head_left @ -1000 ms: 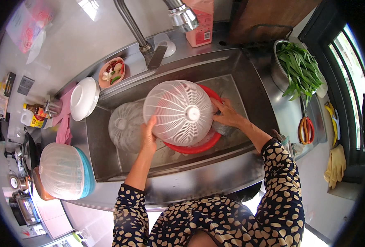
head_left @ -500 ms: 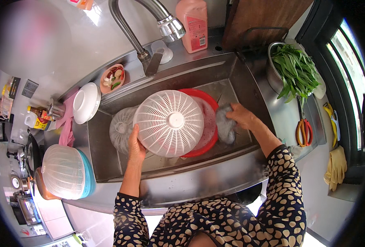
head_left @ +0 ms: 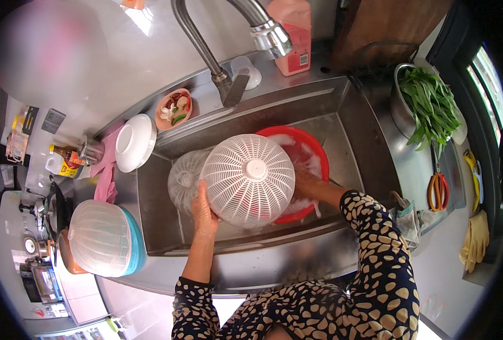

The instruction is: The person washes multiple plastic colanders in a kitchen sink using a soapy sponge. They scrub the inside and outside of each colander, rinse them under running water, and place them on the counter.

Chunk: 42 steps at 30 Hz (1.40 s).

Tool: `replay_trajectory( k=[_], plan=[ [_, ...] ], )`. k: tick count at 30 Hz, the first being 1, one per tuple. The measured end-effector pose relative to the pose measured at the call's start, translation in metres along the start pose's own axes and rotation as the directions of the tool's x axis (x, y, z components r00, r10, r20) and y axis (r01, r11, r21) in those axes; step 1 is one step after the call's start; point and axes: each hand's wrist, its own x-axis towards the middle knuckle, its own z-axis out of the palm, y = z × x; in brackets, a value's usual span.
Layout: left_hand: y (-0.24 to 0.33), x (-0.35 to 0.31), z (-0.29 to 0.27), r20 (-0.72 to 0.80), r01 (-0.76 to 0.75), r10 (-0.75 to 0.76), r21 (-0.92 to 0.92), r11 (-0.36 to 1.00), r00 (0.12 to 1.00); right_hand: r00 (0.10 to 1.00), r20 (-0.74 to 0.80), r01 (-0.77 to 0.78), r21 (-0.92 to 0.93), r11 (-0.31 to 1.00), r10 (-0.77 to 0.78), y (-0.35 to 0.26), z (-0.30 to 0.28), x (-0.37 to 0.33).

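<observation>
One white slotted dome (head_left: pixel 256 169) was gripped by the left hand (head_left: pixel 205 215); the right hand (head_left: pixel 308 184), apart, was inside the sudsy red basin (head_left: pixel 322 158), its hold impossible to tell.

To the right of the red basin (head_left: pixel 324 164), the sink floor (head_left: pixel 343 150) provides a passage as far as the sink's right wall (head_left: pixel 370 150), and a narrower passage runs behind the basin along the sink's rear wall (head_left: pixel 285 109), with the faucet (head_left: pixel 222 79) standing farther back. To the left, the slotted white cover (head_left: pixel 251 181) overlaps the basin and, with the left hand (head_left: pixel 204 215) at its edge and a pale domed item (head_left: pixel 184 181) beyond, obstructs access. The right hand (head_left: pixel 306 184) and forearm (head_left: pixel 332 194) obstruct the basin's front-right side.
</observation>
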Motion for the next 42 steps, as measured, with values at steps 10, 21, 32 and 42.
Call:
replay_trajectory(
  k=[10,21,32,42],
  plan=[
    [-0.002,-0.004,0.041,0.148,-0.006,-0.015,0.143,0.99,0.989,0.824,-0.327,-0.247,0.529,0.812,0.463,-0.067,-0.179,-0.031],
    [-0.032,-0.006,0.057,0.749,0.409,-0.131,-0.2,0.89,0.65,0.833,-0.532,-0.179,0.003,0.984,0.153,-0.129,-0.175,0.014],
    [-0.015,-0.012,0.068,0.813,0.62,-0.248,-0.167,0.766,0.526,0.807,-0.546,-0.106,0.241,0.965,0.225,-0.086,-0.169,0.035],
    [-0.021,-0.027,0.064,0.785,0.556,-0.221,-0.183,0.811,0.579,0.841,-0.538,-0.126,-0.087,0.988,0.06,-0.125,-0.193,0.036]
  ],
)
